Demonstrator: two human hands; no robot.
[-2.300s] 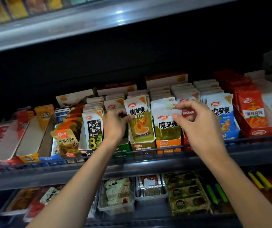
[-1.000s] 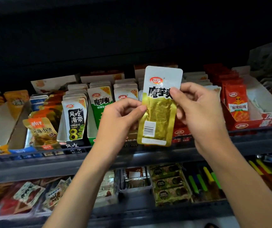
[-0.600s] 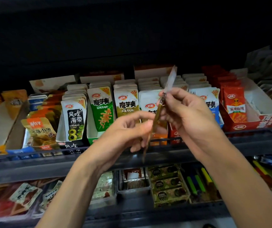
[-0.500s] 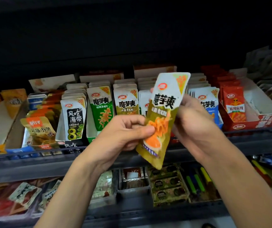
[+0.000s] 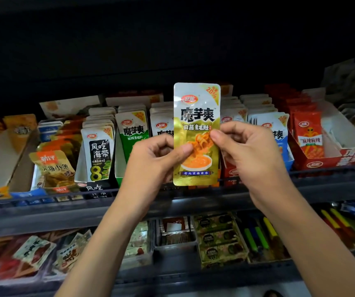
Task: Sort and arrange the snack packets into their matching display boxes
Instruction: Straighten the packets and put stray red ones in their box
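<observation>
A gold and white snack packet (image 5: 196,116) stands upright in front of the shelf, its printed front facing me. My left hand (image 5: 151,166) pinches its left edge with thumb and fingers. My right hand (image 5: 249,155) pinches its right edge at the same height. Behind it stand rows of display boxes: a green box (image 5: 132,133) of matching-brand packets, a black seaweed packet row (image 5: 98,153), a blue packet row (image 5: 277,129) and a red box (image 5: 322,161) with red packets (image 5: 308,136). The boxes directly behind the packet are hidden.
A dark shelf rail (image 5: 43,213) runs across below the boxes. Gold fish-snack packets (image 5: 54,168) and a half-empty orange box (image 5: 0,166) sit at the left. A lower shelf holds trays of other snacks (image 5: 217,239) and coloured sticks (image 5: 256,234).
I lifted the gold packet out of the shelf row, showed its back, turned it edge-on, and now its front faces me, upright between both hands.
</observation>
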